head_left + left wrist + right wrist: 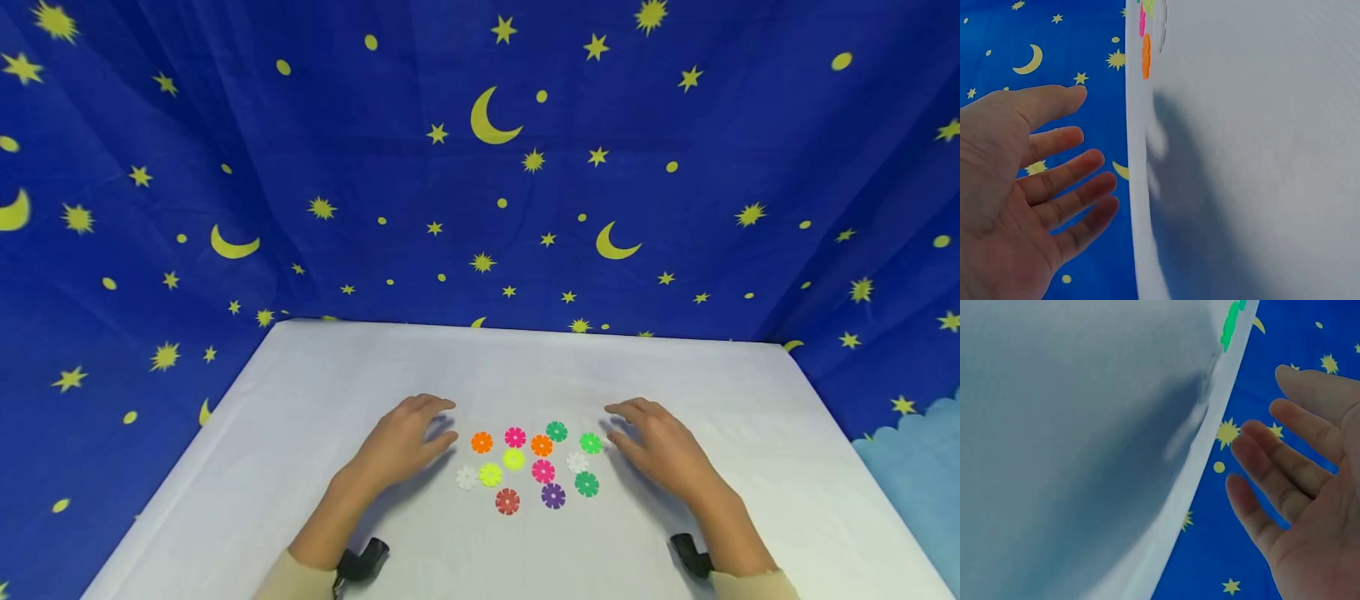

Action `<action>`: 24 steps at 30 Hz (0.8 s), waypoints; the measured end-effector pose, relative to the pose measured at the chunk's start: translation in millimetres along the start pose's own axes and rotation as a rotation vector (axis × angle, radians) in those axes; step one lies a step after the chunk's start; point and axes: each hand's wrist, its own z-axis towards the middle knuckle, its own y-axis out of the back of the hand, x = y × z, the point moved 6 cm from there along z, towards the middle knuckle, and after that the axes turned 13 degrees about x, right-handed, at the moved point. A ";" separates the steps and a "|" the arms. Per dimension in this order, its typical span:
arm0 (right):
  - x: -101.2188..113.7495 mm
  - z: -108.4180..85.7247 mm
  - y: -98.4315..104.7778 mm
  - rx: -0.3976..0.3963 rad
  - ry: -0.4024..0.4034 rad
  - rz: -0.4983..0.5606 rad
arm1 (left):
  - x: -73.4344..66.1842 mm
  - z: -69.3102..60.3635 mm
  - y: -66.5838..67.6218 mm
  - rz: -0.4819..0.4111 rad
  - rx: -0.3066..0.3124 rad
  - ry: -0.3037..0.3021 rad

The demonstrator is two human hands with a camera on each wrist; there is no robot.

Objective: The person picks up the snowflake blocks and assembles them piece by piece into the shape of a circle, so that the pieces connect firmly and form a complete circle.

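Several flat notched plastic discs lie spread on the white table between the two hands. Among them are an orange disc (482, 442), a purple disc (553, 496), a red disc (507, 502), a white disc (467, 478) and a bright green disc (591, 443). To their left hovers my left hand (405, 443), fingers loosely spread and nothing held; its palm shows in the left wrist view. On the other side my right hand (662, 446) is likewise relaxed and bare, its thumb nearest the bright green disc. A pale disc (1210, 370) shows faintly in the right wrist view.
A white cloth covers the table (360, 367). Behind and beside it hangs a blue curtain (420, 175) with yellow moons and stars. Black wrist devices sit under the left forearm (363, 560) and right forearm. Light blue fabric (915, 475) hangs at the right.
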 end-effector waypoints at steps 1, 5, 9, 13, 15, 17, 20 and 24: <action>-0.5 1.8 -1.3 0.009 -0.007 0.029 | 0.7 2.4 -2.3 -0.045 0.017 0.002; -1.2 9.1 -5.7 0.048 -0.013 0.138 | 3.9 13.1 -10.5 -0.212 0.067 0.012; -0.3 15.3 -11.3 0.089 -0.019 0.192 | 3.2 22.8 -18.5 -0.257 0.097 0.005; 2.5 20.0 -17.4 0.131 -0.031 0.199 | -1.0 29.6 -25.7 -0.227 0.142 -0.009; 3.9 21.6 -20.6 0.154 -0.039 0.203 | -2.7 31.5 -29.0 -0.219 0.167 -0.007; 5.3 22.5 -23.6 0.176 -0.047 0.205 | -3.4 33.0 -32.5 -0.212 0.186 0.002; 6.1 23.3 -27.5 0.205 -0.067 0.201 | -4.1 34.1 -37.1 -0.198 0.203 0.014; 5.7 24.1 -29.4 0.220 -0.087 0.189 | -5.7 34.3 -41.2 -0.170 0.221 0.024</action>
